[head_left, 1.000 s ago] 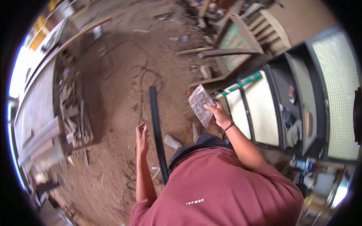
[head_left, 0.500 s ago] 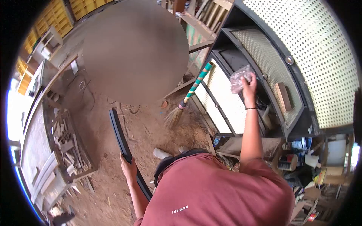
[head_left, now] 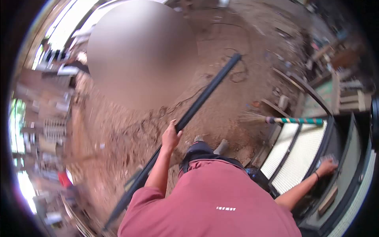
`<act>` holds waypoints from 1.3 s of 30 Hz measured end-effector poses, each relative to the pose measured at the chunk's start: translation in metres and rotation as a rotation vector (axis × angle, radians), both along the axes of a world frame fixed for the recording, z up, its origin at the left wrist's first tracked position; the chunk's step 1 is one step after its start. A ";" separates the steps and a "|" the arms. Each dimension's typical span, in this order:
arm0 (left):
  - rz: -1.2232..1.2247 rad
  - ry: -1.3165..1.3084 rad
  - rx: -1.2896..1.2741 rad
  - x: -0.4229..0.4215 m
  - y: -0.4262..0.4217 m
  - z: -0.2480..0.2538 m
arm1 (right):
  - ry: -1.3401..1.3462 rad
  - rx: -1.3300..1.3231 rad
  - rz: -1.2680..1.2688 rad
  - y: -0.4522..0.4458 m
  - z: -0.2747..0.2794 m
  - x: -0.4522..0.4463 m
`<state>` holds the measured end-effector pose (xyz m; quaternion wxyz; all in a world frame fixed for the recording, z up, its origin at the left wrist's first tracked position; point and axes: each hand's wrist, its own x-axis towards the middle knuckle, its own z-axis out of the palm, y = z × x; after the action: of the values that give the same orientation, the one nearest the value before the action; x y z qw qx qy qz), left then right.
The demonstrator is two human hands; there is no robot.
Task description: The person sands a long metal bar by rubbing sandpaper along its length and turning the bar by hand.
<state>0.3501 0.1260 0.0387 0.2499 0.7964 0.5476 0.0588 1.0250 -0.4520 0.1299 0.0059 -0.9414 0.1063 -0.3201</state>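
Note:
My left hand (head_left: 170,136) is closed around a long dark bar (head_left: 209,91), which slants from the lower left up to the upper middle. On the far right, my right hand (head_left: 326,168) grips a clear plastic packet (head_left: 331,159); its contents are too blurred to make out. That hand is at the black cabinet, beside its pale perforated panel (head_left: 302,156). A small wooden block (head_left: 327,200) lies near my right forearm, against the cabinet's mesh door.
A broom with a green-striped handle (head_left: 304,121) leans across the cabinet's end. Wood scraps and frames (head_left: 349,94) crowd the right background. A cord (head_left: 185,103) crosses the dirt floor. Blurred clutter (head_left: 55,134) lines the left side.
The view has swung left, so the cabinet and broom now appear lower right. The bar now tilts up to the right and shows more of its length. Both hands keep their hold.

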 end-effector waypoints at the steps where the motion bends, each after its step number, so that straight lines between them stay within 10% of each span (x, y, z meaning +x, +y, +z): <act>1: 0.045 0.010 -0.013 -0.006 -0.008 0.012 | -0.119 -0.080 0.119 0.054 0.026 -0.038; 6: 0.094 -0.001 -0.024 -0.070 -0.022 -0.008 | -0.325 -0.047 1.132 0.272 -0.025 -0.143; 10: 0.059 -0.058 0.060 -0.113 -0.043 -0.022 | 0.397 -0.048 1.909 0.425 -0.057 -0.341; 15: 0.276 -0.226 0.378 -0.165 -0.107 0.005 | 0.508 -0.394 2.553 0.516 -0.039 -0.525; 19: 0.648 -0.373 0.496 -0.209 -0.176 0.003 | 0.624 -0.627 2.759 0.563 -0.040 -0.596; 23: 1.265 -0.997 0.199 -0.226 -0.219 -0.036 | 0.870 -1.271 2.563 0.594 -0.072 -0.635; 27: 1.612 -1.514 -0.130 -0.228 -0.225 -0.074 | 0.912 -1.378 2.578 0.609 -0.089 -0.654; 31: 1.663 -2.063 -0.278 -0.209 -0.210 -0.098 | 1.039 -1.400 2.720 0.628 -0.094 -0.661; 39: 1.763 -2.264 0.287 -0.194 -0.138 -0.096 | 1.297 -1.386 2.722 0.632 -0.102 -0.660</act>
<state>0.1557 -0.0115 -0.0575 0.3440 -0.2509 0.3528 0.8332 0.3650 0.1804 0.0283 0.1721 0.1306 0.9094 -0.3555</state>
